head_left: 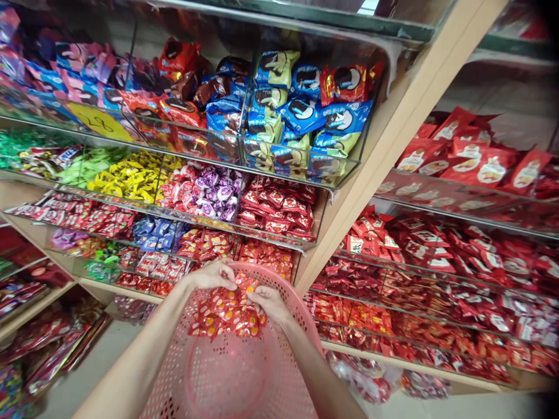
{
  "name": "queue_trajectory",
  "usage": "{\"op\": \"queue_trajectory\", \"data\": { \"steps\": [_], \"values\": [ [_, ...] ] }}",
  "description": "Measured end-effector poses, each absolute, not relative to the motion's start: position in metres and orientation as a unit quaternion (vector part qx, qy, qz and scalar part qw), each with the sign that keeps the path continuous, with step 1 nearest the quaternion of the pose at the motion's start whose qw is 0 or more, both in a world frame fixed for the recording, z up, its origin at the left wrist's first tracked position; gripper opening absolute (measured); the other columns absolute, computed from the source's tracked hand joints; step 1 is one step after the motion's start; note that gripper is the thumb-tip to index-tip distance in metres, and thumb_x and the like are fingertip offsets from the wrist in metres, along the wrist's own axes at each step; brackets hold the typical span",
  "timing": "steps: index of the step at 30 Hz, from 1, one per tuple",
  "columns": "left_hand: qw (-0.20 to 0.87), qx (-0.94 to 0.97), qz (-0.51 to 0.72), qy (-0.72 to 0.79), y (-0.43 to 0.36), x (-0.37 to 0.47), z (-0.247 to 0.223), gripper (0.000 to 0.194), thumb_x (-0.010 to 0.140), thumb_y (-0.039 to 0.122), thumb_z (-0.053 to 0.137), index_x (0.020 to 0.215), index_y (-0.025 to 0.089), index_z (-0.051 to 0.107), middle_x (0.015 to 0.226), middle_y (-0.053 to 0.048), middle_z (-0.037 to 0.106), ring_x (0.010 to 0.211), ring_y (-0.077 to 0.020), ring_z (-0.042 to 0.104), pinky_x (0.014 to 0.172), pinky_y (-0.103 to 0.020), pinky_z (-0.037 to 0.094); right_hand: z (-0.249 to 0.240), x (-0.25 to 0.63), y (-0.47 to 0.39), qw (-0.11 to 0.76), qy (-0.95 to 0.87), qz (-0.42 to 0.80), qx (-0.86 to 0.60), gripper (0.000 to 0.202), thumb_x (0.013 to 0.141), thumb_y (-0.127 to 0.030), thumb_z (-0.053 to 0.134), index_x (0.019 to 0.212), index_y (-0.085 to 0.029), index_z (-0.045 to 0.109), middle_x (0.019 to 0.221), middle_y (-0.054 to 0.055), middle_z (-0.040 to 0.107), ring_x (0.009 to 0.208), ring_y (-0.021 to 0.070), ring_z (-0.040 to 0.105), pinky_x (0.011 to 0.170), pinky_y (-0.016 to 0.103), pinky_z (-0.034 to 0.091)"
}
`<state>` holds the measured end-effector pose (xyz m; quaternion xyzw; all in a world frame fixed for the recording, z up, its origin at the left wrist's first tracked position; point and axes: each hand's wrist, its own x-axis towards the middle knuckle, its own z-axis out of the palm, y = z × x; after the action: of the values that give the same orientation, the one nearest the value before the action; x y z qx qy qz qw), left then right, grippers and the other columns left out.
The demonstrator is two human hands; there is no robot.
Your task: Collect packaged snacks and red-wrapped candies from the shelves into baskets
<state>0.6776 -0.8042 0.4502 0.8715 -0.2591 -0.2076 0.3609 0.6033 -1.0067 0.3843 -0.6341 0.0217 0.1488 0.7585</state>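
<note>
Reaching into a pink basket (233, 378), the left hand (210, 276) and the right hand (271, 304) meet at a cluster of small red packets (227, 311) lying against its far wall. The right fingers pinch the edge of an upper packet, thumb on top, the others partly hidden behind it. The left fingers are bent, thumb and forefinger close together beside the same packet; blur leaves me unable to tell whether they grip it. The bottom of the picture cuts off the basket's near side, and the forearms cover parts of its walls.

The basket is thin plastic, pierced with rows of small holes around a smooth round base. The packets are glossy, flat and crinkled, printed with yellow-orange spots; their lettering cannot be read. Beyond, transparent shelf fronts catch glare over puffy blue packets (301, 116), twisted yellow wrappers (128, 177) and rounded purple sweets (220, 189). A yellow card (101, 121) reads 28. A pale wooden upright (393, 157) slants past, its top out of view. Darkness swallows the far right corners.
</note>
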Motion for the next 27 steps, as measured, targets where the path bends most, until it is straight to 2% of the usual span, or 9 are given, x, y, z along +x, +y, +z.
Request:
{"op": "queue_trajectory", "data": {
  "steps": [3, 10, 20, 23, 27],
  "values": [
    [0.365, 0.870, -0.208, -0.259, -0.805, 0.676, 0.452, 0.025, 0.059, 0.044, 0.072, 0.068, 0.020, 0.070, 0.098, 0.000, 0.061, 0.111, -0.0214, 0.042, 0.092, -0.026, 0.030, 0.381, 0.603, -1.007, 0.751, 0.015, 0.152, -0.642, 0.034, 0.059, -0.047, 0.072, 0.062, -0.016, 0.060, 0.059, -0.001, 0.064, 0.040, 0.0041, 0.040, 0.042, 0.019, 0.027],
    [0.374, 0.864, -0.213, -0.262, -0.805, 0.676, 0.451, 0.025, 0.059, 0.044, 0.072, 0.065, 0.020, 0.069, 0.078, 0.002, 0.062, 0.104, -0.0200, 0.045, 0.090, -0.025, 0.030, 0.382, 0.602, -1.008, 0.748, 0.018, 0.160, -0.644, 0.034, 0.057, -0.046, 0.073, 0.063, -0.016, 0.057, 0.059, -0.001, 0.064, 0.039, 0.0041, 0.041, 0.041, 0.019, 0.026],
    [0.368, 0.871, -0.204, -0.252, -0.806, 0.674, 0.451, 0.023, 0.059, 0.042, 0.071, 0.064, 0.020, 0.069, 0.083, 0.002, 0.061, 0.102, -0.0197, 0.045, 0.087, -0.024, 0.032, 0.390, 0.605, -1.015, 0.722, -0.028, 0.132, -0.678, 0.034, 0.062, -0.048, 0.069, 0.059, -0.017, 0.054, 0.053, -0.004, 0.058, 0.042, 0.0057, 0.041, 0.043, 0.020, 0.028],
    [0.367, 0.874, -0.203, -0.247, -0.807, 0.673, 0.452, 0.023, 0.058, 0.042, 0.072, 0.064, 0.020, 0.068, 0.086, 0.002, 0.062, 0.105, -0.0202, 0.045, 0.088, -0.024, 0.032, 0.391, 0.606, -1.017, 0.715, -0.053, 0.128, -0.685, 0.035, 0.063, -0.049, 0.067, 0.058, -0.017, 0.052, 0.053, -0.003, 0.058, 0.043, 0.0065, 0.043, 0.044, 0.021, 0.027],
    [0.351, 0.880, -0.208, -0.244, -0.806, 0.674, 0.449, 0.019, 0.059, 0.040, 0.071, 0.064, 0.021, 0.068, 0.077, 0.002, 0.065, 0.116, -0.0228, 0.039, 0.096, -0.028, 0.026, 0.388, 0.608, -1.021, 0.698, -0.062, 0.125, -0.702, 0.036, 0.063, -0.050, 0.067, 0.058, -0.018, 0.051, 0.052, -0.003, 0.058, 0.042, 0.0068, 0.042, 0.043, 0.021, 0.027]
  ]
}}
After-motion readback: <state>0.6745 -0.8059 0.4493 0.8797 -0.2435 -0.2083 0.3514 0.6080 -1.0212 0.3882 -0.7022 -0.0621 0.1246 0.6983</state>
